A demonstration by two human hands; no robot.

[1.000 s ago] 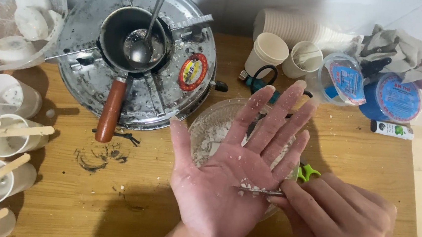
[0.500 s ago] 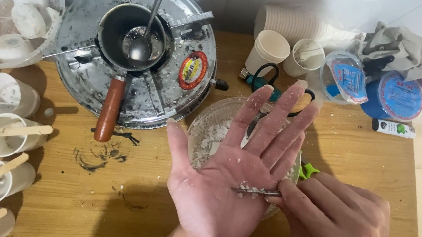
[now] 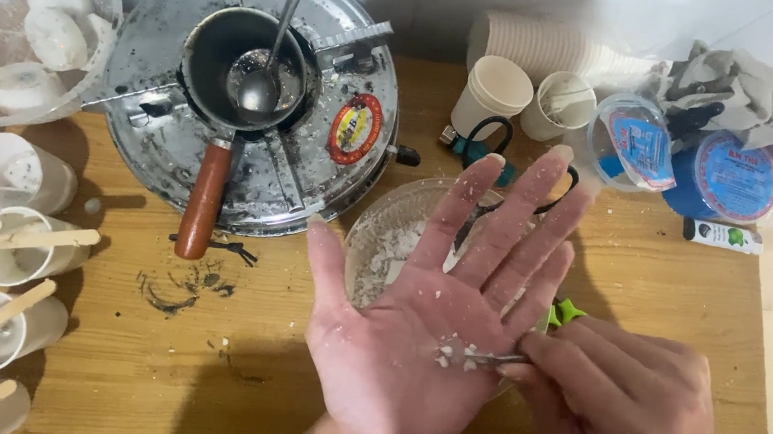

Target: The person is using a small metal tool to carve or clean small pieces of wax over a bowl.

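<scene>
While the wooden table (image 3: 122,371) stretches out under everything, the biggest thing on it is the round metal cooker (image 3: 324,77), standing up and to the left of the hands, with a small pot (image 3: 208,50) sunk in its middle, a brown handle (image 3: 203,200) pointing down and a ladle (image 3: 264,82) resting inside. Beyond the fingertips, toward the wall, lie stacked paper cups (image 3: 543,47), two loose paper cups (image 3: 495,93) and two blue-lidded tubs (image 3: 725,177). Far left of the hands stand white cups with wooden sticks (image 3: 22,241) laid across them. Directly beneath the left hand (image 3: 414,346) sits a clear bowl (image 3: 385,235) holding white flakes. That left hand is spread flat, palm up, fingers apart, dusted with white crumbs and gripping nothing. The right hand (image 3: 619,396) comes in from the lower right, its fingers pinched shut on a thin metal tool (image 3: 485,358), whose tip touches the left palm among a small cluster of white crumbs (image 3: 449,353). Just above the right hand, a bit of green plastic (image 3: 566,313) peeks out.
</scene>
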